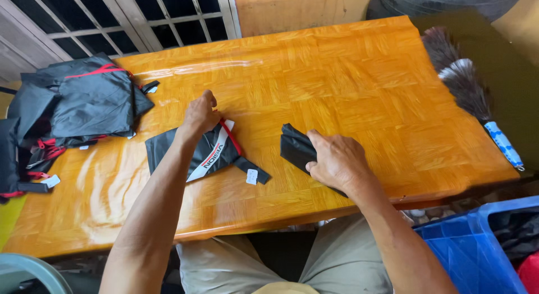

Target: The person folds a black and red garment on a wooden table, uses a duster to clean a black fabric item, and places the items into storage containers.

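I see a glossy orange wooden table [348, 86] filling most of the frame. A heap of black cloth with red trim [73, 103] lies at upper left, a blue crate [466, 243] sits at lower right, and a feather duster [466, 80] lies at upper right. At centre, my left hand [199, 117] presses curled fingers on a black pouch with a red and white stripe [196, 153]. Just right of it, my right hand [337, 162] lies flat, fingers extended, over a folded black cloth [295, 148].
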